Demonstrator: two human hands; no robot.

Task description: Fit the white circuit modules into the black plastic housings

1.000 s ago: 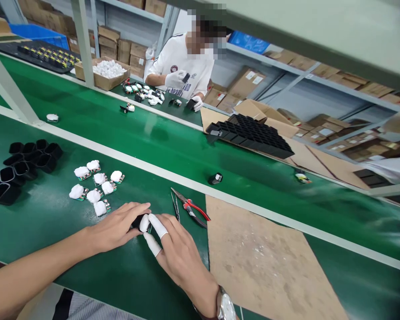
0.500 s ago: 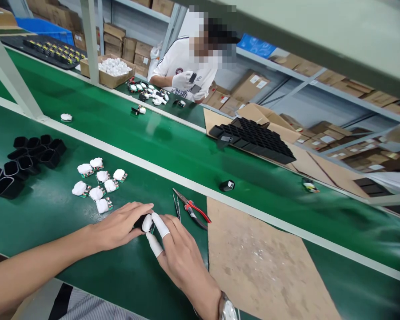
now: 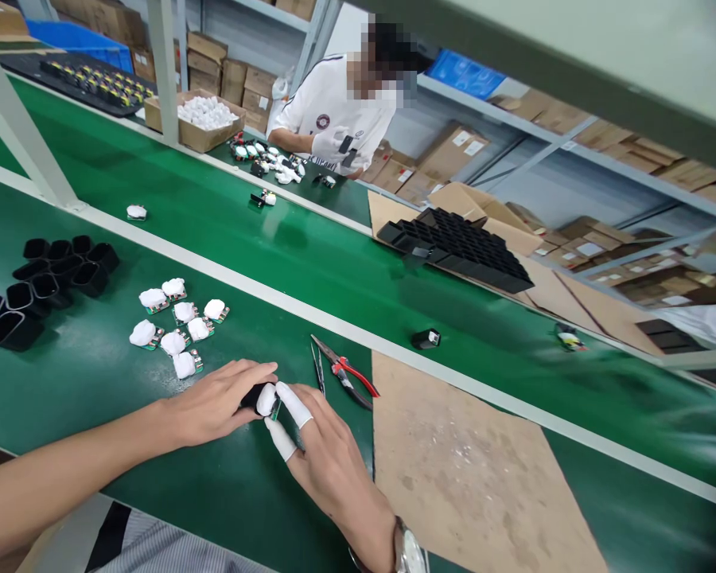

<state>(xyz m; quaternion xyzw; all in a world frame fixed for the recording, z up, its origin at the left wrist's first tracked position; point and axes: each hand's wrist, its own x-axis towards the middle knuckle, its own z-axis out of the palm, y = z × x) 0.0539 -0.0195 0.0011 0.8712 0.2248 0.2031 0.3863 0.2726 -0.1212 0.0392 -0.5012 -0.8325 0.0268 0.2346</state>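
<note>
My left hand (image 3: 215, 404) is wrapped round a black housing (image 3: 251, 399) low over the green bench. A circuit board with a white lump on it (image 3: 266, 399) sits at the housing's mouth, partly inside. The thumb and forefinger of my right hand (image 3: 319, 446), both in white finger covers, hold this board by its edges. Several like boards with white lumps (image 3: 174, 344) lie just beyond my left hand. Further left stand several black housings (image 3: 48, 288), their mouths open. To the right of the boards are tweezers (image 3: 318, 366) and red-handled pliers (image 3: 344, 371).
A brown board (image 3: 465, 461) lies at right. Beyond a pale rail (image 3: 310, 318), a green belt (image 3: 334, 274) carries a black housing (image 3: 426, 339) and loose boards. Across it, a person (image 3: 346, 111) holds black parts beside stacked black housings (image 3: 459, 247). A metal post (image 3: 164, 72) rises at left.
The housing and boards on the belt have shifted to the right. My hands keep almost the same place and grip. Across the belt, the person's hands and head have moved slightly.
</note>
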